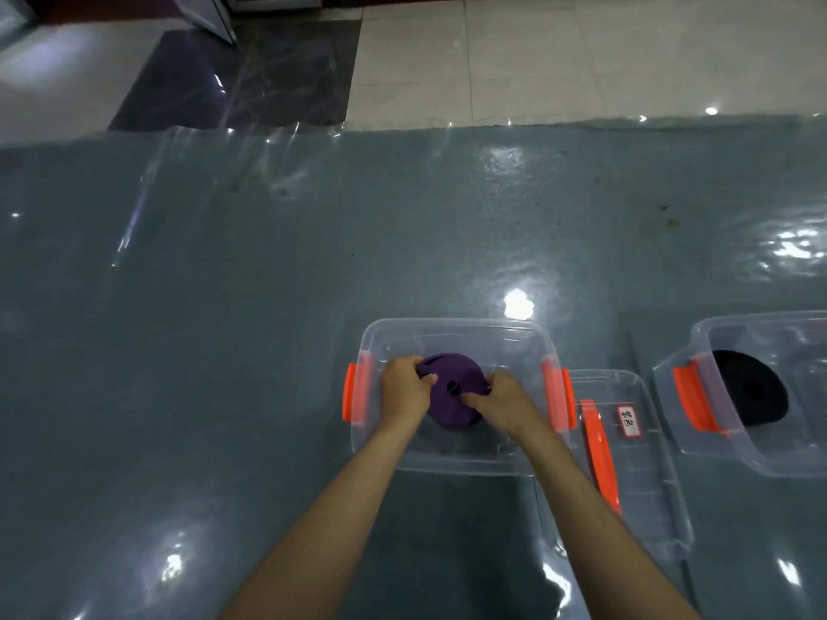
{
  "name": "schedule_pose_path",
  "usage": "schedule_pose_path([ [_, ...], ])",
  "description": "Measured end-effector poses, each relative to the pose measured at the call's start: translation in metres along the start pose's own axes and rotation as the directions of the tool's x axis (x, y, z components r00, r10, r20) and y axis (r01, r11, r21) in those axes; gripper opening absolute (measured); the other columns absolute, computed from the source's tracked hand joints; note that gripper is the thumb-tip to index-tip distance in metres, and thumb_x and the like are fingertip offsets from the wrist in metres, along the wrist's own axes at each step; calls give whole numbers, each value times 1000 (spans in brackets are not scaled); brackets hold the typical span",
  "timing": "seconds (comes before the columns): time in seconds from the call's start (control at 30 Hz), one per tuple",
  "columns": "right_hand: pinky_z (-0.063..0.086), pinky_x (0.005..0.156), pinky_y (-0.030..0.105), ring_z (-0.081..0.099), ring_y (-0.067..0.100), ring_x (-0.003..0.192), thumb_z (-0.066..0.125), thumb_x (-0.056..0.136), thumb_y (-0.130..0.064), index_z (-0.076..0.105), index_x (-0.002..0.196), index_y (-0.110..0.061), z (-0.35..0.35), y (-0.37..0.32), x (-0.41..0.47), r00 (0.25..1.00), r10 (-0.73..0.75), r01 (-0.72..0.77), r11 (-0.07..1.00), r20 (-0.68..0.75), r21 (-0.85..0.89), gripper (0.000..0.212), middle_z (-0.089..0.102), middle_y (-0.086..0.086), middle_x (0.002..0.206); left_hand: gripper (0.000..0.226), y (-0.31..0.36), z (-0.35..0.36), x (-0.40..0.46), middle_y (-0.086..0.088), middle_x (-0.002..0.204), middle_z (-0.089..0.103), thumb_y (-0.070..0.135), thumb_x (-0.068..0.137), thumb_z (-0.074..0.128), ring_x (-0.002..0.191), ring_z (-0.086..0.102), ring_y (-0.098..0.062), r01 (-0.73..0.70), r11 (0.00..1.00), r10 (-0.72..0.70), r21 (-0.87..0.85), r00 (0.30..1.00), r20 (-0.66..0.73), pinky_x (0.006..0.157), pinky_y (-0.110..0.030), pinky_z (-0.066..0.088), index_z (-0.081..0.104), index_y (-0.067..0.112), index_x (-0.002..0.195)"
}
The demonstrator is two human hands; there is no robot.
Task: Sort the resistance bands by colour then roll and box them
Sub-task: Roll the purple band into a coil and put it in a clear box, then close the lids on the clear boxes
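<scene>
We've got both hands curled tight on the purple roll (452,389), left hand (405,387) at its 9 o'clock, right hand (499,402) at 3, so it can't uncoil inside the clear box (456,326). Black roll (747,389) already boxed at 3 o'clock.

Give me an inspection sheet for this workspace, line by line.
Surface: glossy grey-green mat under clear film.
Job's things: rolled purple band inside the clear box; rolled black band in the second box.
Clutter: labelled lid with orange handle, flat between the boxes.
Hands: left hand and right hand both grip the purple band.
Cables: nothing seen.
Surroundings: tiled floor.
</scene>
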State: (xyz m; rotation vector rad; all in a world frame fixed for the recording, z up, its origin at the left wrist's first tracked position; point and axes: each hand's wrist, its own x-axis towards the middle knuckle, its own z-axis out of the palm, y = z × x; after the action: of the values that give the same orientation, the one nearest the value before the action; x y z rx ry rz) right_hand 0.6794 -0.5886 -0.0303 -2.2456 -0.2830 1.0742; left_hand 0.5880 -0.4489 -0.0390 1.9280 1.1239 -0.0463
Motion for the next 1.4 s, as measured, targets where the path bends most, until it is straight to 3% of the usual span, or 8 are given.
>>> schedule_pose_path([
  [0.23,53,103,41,66,29,113,72,96,-19,62,135,-7,-14,-10,-31,982,-185,175,968,-43,-183,42,62,16,132,30,10,-19,-13,-12,111,69,26,100,70,102,67,-31,-47,959,35,280,998,48,75,-33,44,60,5,120],
  [0.37,57,83,20,69,3,94,71,99,-14,71,125,-19,-43,-4,-77,850,-483,497,867,-209,19,27,73,-3,120,28,13,-33,-55,-11,125,67,19,104,60,114,65,-31,-338,847,337,409,938,79,91,-38,52,62,10,130],
  [0.47,57,82,17,73,7,99,67,102,-21,74,117,-27,-66,22,-108,779,-536,603,782,-325,156,18,77,-12,111,29,10,-38,-98,-10,122,68,27,106,59,111,65,-31,-460,749,489,477,870,70,92,-45,54,67,12,130],
  [0.6,51,75,8,73,7,90,69,100,-13,74,104,-33,-80,83,-113,785,-358,463,881,-506,94,21,76,-17,94,14,-16,-38,-147,-8,96,74,17,98,72,87,71,-32,-559,632,692,537,719,-66,77,-45,60,78,8,105],
  [0.67,53,76,18,73,18,88,70,98,-15,76,105,-24,-81,120,-105,810,-226,285,958,-541,25,12,77,-7,95,25,-35,-35,-162,-8,101,76,21,100,63,91,74,-32,-572,600,745,559,654,-130,82,-46,62,80,6,109],
  [0.77,56,90,45,69,37,99,70,97,-14,73,118,-3,-73,165,-94,856,-105,70,994,-506,-89,23,72,21,115,47,-57,-31,-176,-14,136,70,32,104,49,127,67,-37,-517,592,714,618,692,-105,106,-55,55,67,9,140],
  [0.9,55,90,47,68,41,103,69,98,-18,73,110,-3,-58,182,-88,884,-40,-63,977,-465,-204,20,69,23,111,81,-75,-23,-186,-13,170,33,13,92,73,158,30,-36,-468,594,640,654,767,-33,123,-57,35,35,19,164],
  [1.4,51,65,34,65,32,68,77,76,-27,73,78,-15,-68,187,-122,873,57,-163,970,-485,-178,13,73,10,75,102,-80,-17,-193,-10,176,10,-6,82,64,163,7,-33,-436,614,606,658,794,-39,128,-59,23,18,22,168],
])
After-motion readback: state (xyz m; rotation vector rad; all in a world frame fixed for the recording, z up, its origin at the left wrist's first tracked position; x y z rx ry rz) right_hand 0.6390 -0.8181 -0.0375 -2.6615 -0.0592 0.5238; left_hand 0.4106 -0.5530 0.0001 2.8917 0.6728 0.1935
